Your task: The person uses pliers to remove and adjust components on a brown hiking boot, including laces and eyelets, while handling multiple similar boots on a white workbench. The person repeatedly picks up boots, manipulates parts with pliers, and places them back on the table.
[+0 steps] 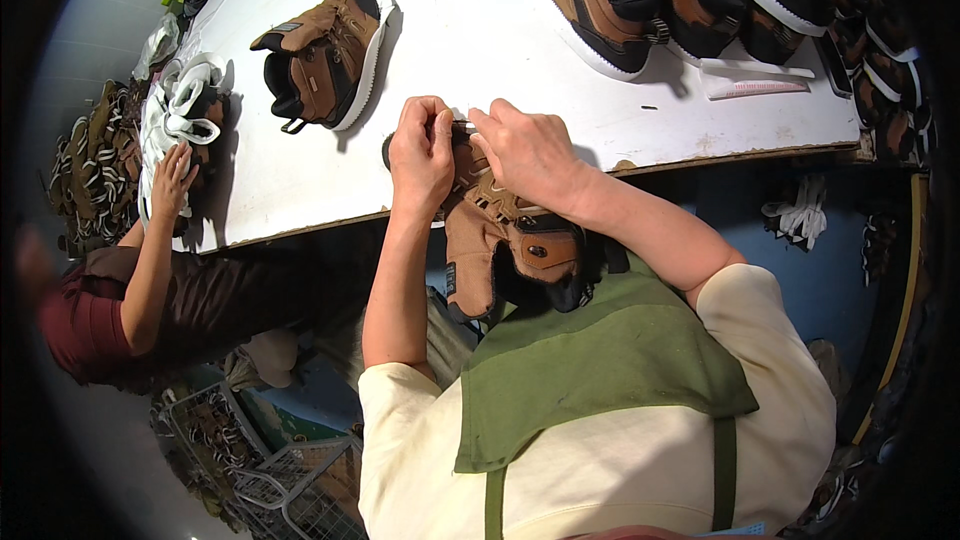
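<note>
A brown and black shoe upper (470,240) rests against the table's front edge and my green apron, its toe end on the table and its ankle opening toward me. My left hand (422,152) is closed on the toe end, fingers pinched together. Just to the right, my right hand (535,155) also grips the toe end, thumb and forefinger pinched close to the left fingertips. A small white bit (461,122) shows between the two hands; what it belongs to is hidden. No white sole shows on this upper.
A finished-looking brown shoe with white sole (335,50) lies on the white table (450,20). More shoes (610,10) line the far right, beside a white tube (755,80). At left, a co-worker's hand (172,180) touches white soles (185,100). Wire baskets (300,480) stand below.
</note>
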Tool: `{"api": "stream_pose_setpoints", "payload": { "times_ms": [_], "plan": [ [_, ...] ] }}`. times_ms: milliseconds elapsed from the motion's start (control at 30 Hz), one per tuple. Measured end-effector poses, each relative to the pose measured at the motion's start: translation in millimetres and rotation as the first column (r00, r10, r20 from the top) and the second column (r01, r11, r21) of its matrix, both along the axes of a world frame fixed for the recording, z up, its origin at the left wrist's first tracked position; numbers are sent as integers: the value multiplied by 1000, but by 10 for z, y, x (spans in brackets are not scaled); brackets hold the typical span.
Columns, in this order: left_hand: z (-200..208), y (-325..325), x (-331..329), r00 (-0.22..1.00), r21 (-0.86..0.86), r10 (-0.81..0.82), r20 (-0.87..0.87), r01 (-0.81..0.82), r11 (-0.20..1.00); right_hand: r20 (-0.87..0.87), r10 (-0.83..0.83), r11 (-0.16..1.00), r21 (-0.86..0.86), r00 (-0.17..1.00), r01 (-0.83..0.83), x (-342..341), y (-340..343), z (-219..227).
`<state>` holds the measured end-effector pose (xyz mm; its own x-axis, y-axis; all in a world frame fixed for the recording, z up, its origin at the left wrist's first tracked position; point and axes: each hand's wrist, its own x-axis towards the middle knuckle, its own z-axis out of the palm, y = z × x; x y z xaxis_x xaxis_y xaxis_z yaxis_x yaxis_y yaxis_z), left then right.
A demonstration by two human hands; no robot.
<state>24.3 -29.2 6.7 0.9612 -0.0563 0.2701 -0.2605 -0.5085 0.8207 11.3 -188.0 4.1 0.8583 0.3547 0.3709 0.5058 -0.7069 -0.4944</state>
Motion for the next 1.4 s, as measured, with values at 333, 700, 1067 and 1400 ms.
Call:
{"api": "stream_pose_setpoints", "payload": {
  "times_ms": [333, 700, 1067, 1400],
  "plan": [
    [19, 16, -14, 998, -28, -56, 1, 56, 998, -18, 13, 1000, 13, 1000, -13, 31, 20, 131],
    [6, -13, -5, 1000, 7, -22, 8, 22, 1000, -25, 10, 999, -53, 1000, -11, 41, 26, 141],
    [-5, -12, -9, 1000, -53, -29, -8, 29, 998, -40, 7, 998, -55, 999, -10, 54, 17, 190],
    [-12, 11, 11, 998, -53, -65, -7, 64, 997, -69, 20, 986, -165, 997, -31, 86, 15, 264]
  ]
}}
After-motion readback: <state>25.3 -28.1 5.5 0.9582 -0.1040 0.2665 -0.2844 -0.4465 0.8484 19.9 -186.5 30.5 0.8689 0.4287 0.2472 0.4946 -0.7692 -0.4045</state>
